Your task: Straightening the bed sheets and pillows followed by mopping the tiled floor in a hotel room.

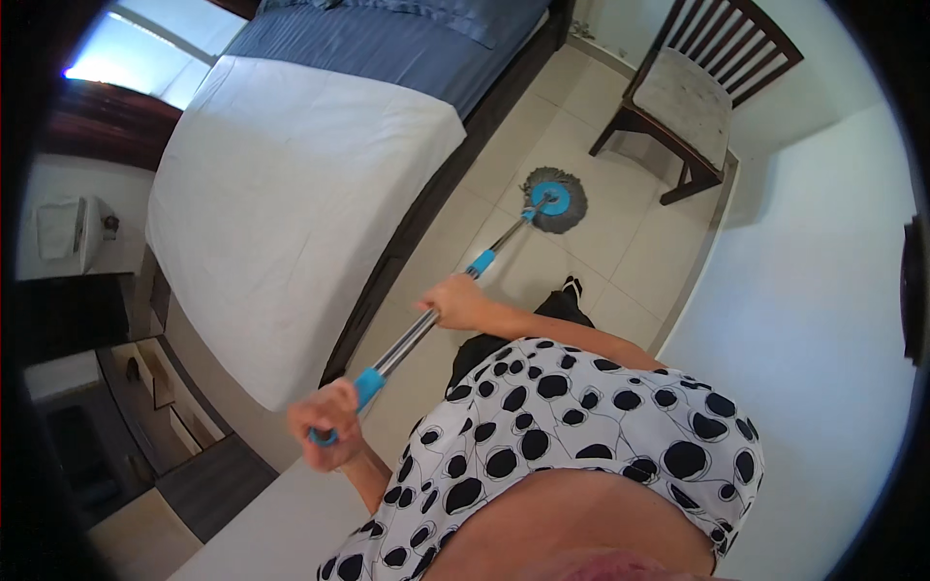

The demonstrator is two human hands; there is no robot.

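Note:
A spin mop lies diagonally across my view, with a steel handle [407, 341] and blue plastic grips. My left hand [327, 425] is wrapped around the blue end grip, and the tip of the grip shows below the fingers. Further down the pole, my right hand [459, 301] grips the steel just above a blue collar [480, 263]. The round mop head [572, 216], with grey strands and a blue disc, rests on beige floor tiles [501, 171] between the bed and the wooden chair. One of my feet [573, 287] shows near it.
A bed [305, 167] with a white sheet, blue cover and dark frame runs along the left. At upper right stands a wooden chair [683, 109] with a stained seat. A white wall [799, 290] borders the right. Drawers [167, 407] appear at lower left.

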